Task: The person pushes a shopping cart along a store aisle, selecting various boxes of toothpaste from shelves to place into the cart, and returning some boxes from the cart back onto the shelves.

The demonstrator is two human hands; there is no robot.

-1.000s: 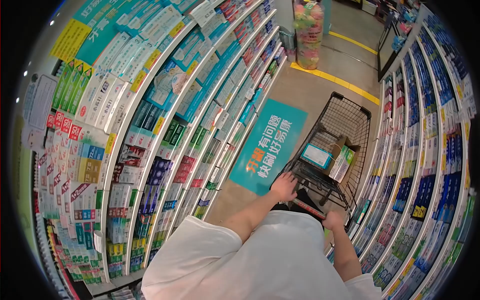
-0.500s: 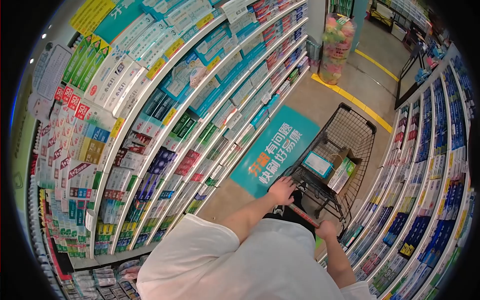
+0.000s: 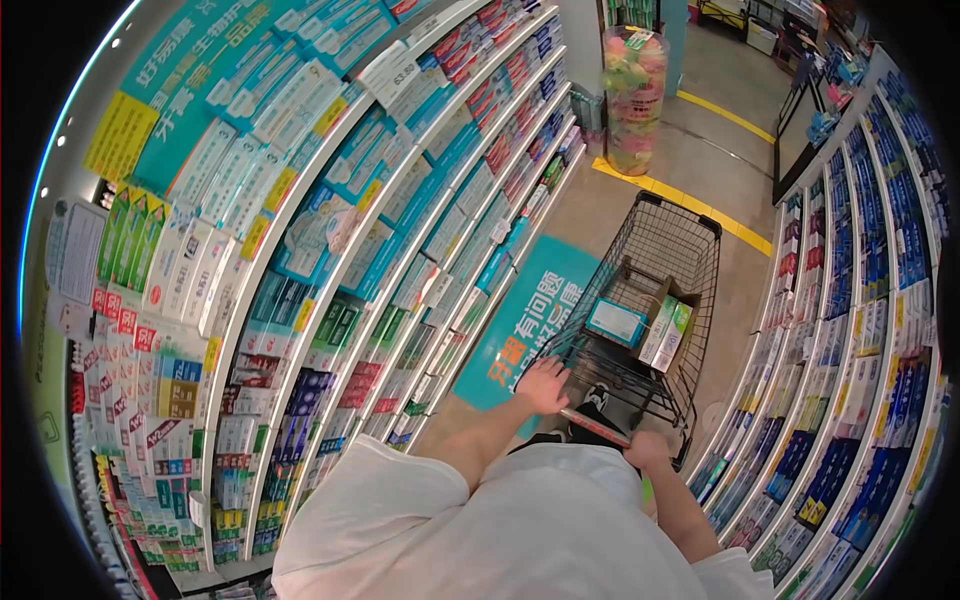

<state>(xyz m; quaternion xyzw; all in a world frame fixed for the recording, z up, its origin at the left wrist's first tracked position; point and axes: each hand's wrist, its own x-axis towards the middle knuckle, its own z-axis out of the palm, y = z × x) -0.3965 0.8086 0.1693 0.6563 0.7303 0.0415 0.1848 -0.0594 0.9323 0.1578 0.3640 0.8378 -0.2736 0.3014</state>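
The black wire shopping cart [image 3: 708,300] stands in front of me, its basket pointing up and to the right. My left hand [image 3: 544,386] rests at the left end of the red cart handle [image 3: 597,426], fingers stretched out and apart. At the handle's right end, my right hand [image 3: 650,449] is closed around it. Inside the cart lie a teal-edged white box [image 3: 615,322] and, to its right, an open cardboard box [image 3: 686,292] with a green and white package [image 3: 668,333] in it.
Shelves of boxed goods line the left [image 3: 330,340] and right [image 3: 840,330] sides. A teal floor sign [image 3: 505,345] lies left of the cart. Beyond the cart are a yellow floor line [image 3: 690,202] and a tall clear bin of colourful items [image 3: 634,100].
The view swung right, then back left. The cart's basket now points more upright in view and covers part of the floor sign. Both hands remain at the handle.
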